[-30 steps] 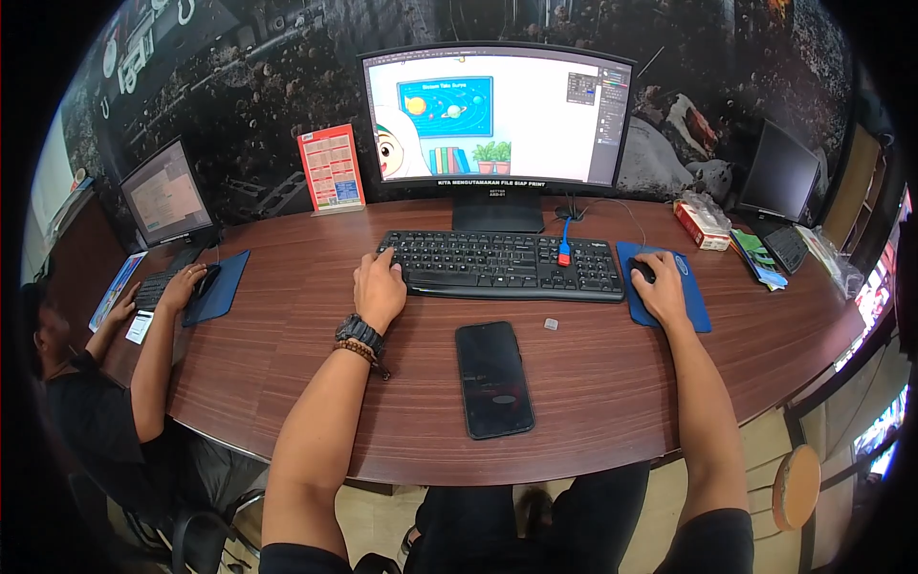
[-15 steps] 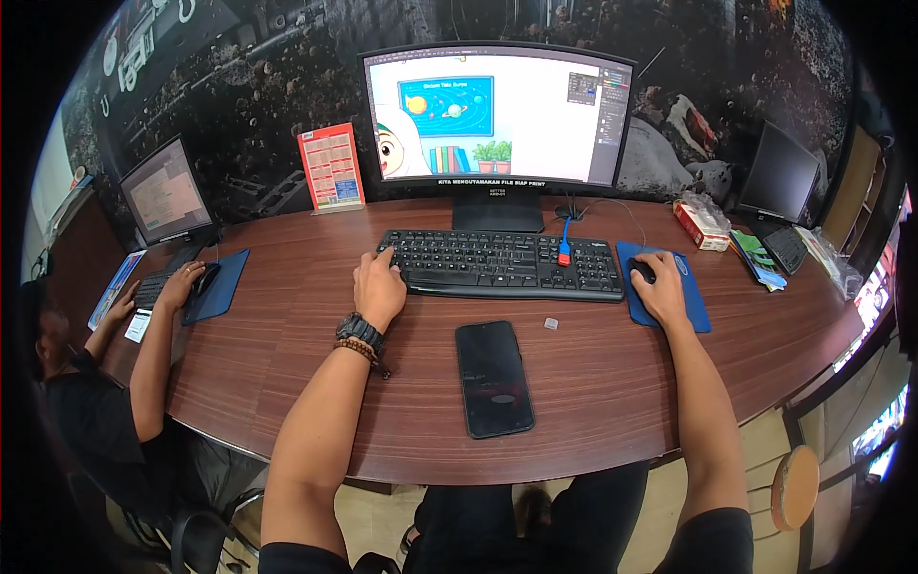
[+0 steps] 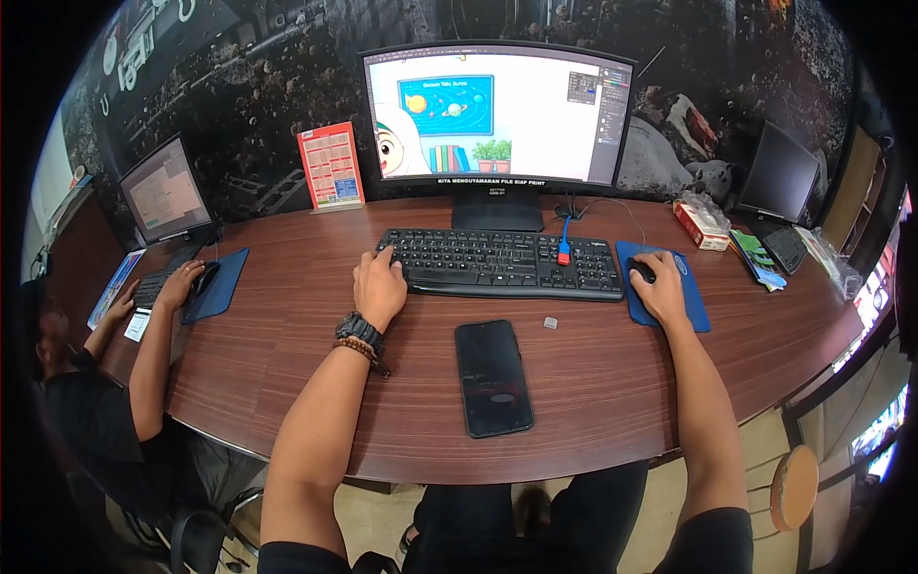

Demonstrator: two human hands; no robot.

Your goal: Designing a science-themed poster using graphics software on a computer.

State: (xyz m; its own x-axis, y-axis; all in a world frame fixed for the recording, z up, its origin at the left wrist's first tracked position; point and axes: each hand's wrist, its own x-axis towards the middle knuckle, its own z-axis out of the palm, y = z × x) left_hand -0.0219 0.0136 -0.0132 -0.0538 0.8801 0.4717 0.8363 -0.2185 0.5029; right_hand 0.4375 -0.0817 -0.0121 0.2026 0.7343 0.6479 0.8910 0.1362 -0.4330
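Note:
My left hand (image 3: 380, 289) rests at the left end of a black keyboard (image 3: 483, 263), its fingertips on the keys and holding nothing. At the keyboard's other end, my right hand (image 3: 662, 295) is wrapped over a black computer mouse (image 3: 646, 273) on a blue mouse pad (image 3: 695, 304). A blue cable with a red-tipped plug (image 3: 564, 254) lies across the number keys. Behind the keyboard stands a wide monitor (image 3: 550, 124) showing a cartoon picture in an editing program. A dark smartphone (image 3: 494, 379) lies face up between my forearms, near a small clear piece (image 3: 550, 323).
On the left, a co-worker's hand (image 3: 182, 283) is on another mouse before a second screen (image 3: 164, 194). A red desk calendar (image 3: 331, 166) stands by my monitor. To the right are a red-and-white box (image 3: 701, 228), papers (image 3: 758, 258) and a dark monitor (image 3: 779, 172).

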